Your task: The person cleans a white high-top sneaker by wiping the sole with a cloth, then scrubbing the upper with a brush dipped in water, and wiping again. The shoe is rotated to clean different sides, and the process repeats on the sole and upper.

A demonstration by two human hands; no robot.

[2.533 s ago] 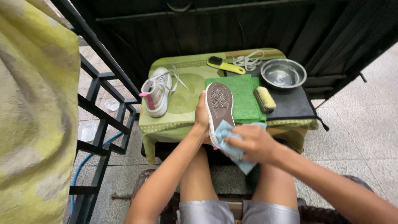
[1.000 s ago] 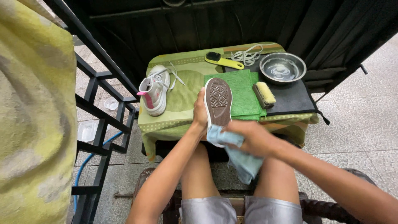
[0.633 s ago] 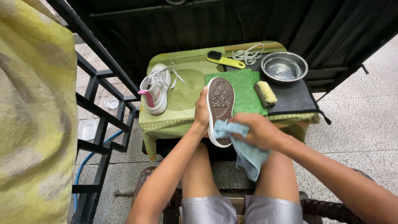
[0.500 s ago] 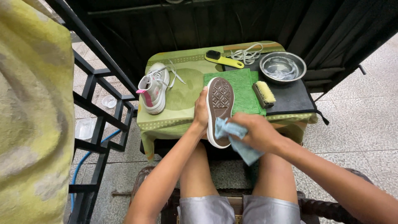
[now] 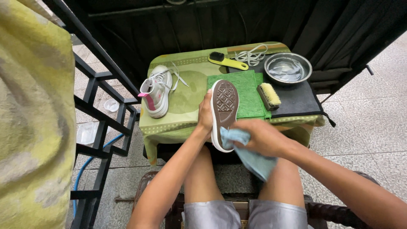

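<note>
The shoe (image 5: 224, 111) shows a brown sole with a diamond tread and a white rim. The cloth (image 5: 250, 154) pressed to it is light blue. The sneaker (image 5: 157, 91) is grey-white with a pink stripe and white laces. The bench (image 5: 186, 95) wears a green cover edged with pale dots. On it lie a darker green mat (image 5: 250, 91), a black mat (image 5: 296, 99), a yellow-handled brush (image 5: 228, 62) with black bristles, a black brush (image 5: 269, 96) with yellow bristles, and a silver bowl (image 5: 288, 68).
</note>
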